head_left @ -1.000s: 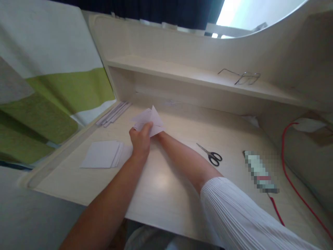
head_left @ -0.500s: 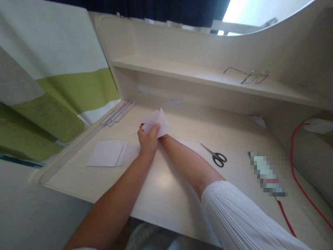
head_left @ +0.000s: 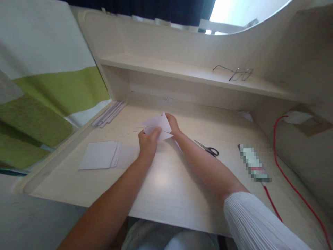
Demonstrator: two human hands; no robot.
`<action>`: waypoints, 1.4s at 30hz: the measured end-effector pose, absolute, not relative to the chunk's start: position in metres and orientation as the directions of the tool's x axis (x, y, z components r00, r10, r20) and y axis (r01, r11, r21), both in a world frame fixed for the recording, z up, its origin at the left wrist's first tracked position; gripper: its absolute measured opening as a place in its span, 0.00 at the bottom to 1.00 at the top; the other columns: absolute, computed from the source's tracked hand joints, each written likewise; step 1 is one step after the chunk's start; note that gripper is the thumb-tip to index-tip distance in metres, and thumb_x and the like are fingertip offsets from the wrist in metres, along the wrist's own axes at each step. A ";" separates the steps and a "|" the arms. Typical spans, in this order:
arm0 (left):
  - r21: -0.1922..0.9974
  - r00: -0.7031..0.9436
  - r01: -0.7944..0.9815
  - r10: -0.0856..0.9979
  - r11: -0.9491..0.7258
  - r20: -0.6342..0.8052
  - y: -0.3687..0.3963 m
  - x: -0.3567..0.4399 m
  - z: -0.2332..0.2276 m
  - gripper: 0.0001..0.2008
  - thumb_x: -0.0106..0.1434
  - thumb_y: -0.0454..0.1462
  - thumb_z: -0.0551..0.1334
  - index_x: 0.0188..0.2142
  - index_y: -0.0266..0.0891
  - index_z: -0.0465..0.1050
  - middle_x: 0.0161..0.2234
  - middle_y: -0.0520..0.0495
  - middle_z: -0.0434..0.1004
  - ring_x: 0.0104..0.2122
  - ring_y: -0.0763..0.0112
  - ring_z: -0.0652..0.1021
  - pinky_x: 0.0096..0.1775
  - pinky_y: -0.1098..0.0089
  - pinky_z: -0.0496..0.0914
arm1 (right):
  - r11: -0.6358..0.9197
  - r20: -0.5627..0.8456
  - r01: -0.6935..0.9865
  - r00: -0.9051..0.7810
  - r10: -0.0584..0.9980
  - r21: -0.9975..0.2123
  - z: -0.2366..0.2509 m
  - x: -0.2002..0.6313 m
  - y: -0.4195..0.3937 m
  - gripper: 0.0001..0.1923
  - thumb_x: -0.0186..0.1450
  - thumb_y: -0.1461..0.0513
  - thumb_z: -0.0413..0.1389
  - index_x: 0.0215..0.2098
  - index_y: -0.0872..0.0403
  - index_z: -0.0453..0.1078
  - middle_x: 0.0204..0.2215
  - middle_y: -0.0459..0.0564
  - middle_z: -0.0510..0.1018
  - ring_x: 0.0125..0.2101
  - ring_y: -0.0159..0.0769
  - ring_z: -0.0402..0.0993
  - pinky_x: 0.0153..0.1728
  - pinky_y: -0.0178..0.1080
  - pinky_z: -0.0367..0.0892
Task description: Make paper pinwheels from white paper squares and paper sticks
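A home study corner: a pale wooden surface (head_left: pixel 161 180) with a built-in shelf (head_left: pixel 182 71) at the far side, a green-striped curtain (head_left: pixel 47 86) on the left, and eyeglasses (head_left: pixel 238 73), scissors (head_left: pixel 208 149) and paper sheets (head_left: pixel 100 155) lying about.

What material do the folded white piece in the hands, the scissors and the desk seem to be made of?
Folded piece: thin matte white paper, judging by its sharp creases. Scissors: grey metal blades, dark handles, probably plastic. Desk: pale wood-grain surface, likely laminate, with a soft sheen reflecting light.

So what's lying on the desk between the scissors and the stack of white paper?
In the head view, both hands, left and right, holding the folded paper, sit between scissors and paper stack.
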State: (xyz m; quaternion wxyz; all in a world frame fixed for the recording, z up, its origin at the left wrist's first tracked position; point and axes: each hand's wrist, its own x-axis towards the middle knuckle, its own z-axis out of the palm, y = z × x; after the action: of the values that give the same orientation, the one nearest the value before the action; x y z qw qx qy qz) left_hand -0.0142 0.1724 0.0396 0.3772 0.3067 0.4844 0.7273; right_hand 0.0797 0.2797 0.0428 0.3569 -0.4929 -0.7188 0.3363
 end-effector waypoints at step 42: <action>0.996 0.055 0.057 0.995 0.075 -0.079 0.128 0.036 0.039 0.16 0.48 0.47 0.74 0.22 0.36 0.79 0.19 0.49 0.74 0.18 0.71 0.70 0.20 0.73 0.61 | 0.137 0.142 0.084 0.056 0.988 -0.987 0.036 0.231 0.124 0.09 0.60 0.54 0.66 0.34 0.51 0.82 0.26 0.46 0.80 0.26 0.34 0.72 0.29 0.37 0.68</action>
State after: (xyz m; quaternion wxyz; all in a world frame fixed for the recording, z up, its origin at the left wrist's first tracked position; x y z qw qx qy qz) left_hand 0.0356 0.1278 0.0389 0.5191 0.5081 0.5180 0.4518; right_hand 0.2310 0.1237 0.0361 0.5285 -0.4988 -0.5376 0.4276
